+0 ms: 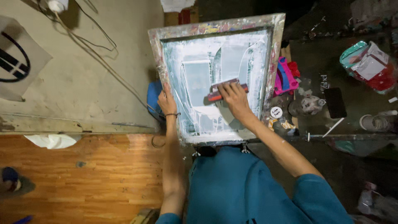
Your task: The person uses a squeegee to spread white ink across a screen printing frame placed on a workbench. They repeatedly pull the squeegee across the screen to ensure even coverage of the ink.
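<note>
A wooden screen-printing frame [277, 49], its border smeared with many colours, lies in front of me with white ink spread over its mesh [199, 79]. My right hand [233, 96] presses a red-handled squeegee [213, 93] onto the middle of the mesh. My left hand [166, 101] grips the frame's left border and wears a thin dark band at the wrist. Blue fabric [154, 96] shows just left of that hand, under the frame.
A dark, ink-stained worktable [352, 120] right of the frame holds a pink tool [285, 76], a small jar [309, 104], a black phone [335, 102], a tape roll [373, 122] and crumpled bags [367, 64]. Cables [95, 54] cross the pale surface at left. Wooden flooring [83, 178] lies below.
</note>
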